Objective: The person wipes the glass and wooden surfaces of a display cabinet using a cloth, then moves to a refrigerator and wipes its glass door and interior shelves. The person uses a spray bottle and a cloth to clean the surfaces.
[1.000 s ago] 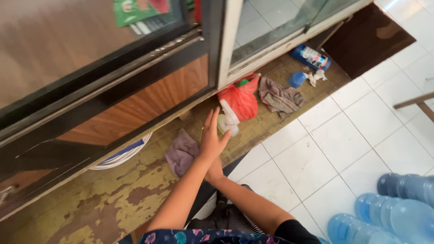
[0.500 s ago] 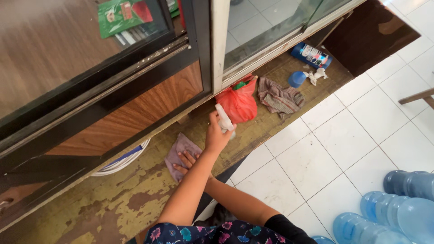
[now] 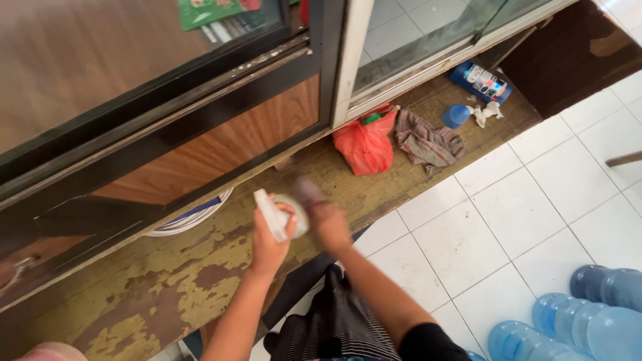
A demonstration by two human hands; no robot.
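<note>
My left hand (image 3: 267,242) grips a small spray bottle (image 3: 275,215) with a white nozzle and a pale round body, held above the worn wooden ledge (image 3: 167,294). Just to its right, my right hand (image 3: 329,224) is blurred with motion and closes on a mauve cloth (image 3: 307,190) that sticks up from its fingers. The two hands are almost touching at the bottle. Both forearms reach up from the bottom of the head view, over my dark striped clothing.
A red plastic bag (image 3: 366,144), a striped rag (image 3: 428,140), a blue cap (image 3: 456,115), crumpled tissue (image 3: 485,112) and a lying blue bottle (image 3: 480,80) sit along the ledge. A white basin (image 3: 190,217) shows under the cabinet. Blue water jugs (image 3: 588,314) stand on white tiles.
The mauve cloth has left the ledge and is now in my right hand. My left hand has brought the spray bottle down and left, close to the cloth.
</note>
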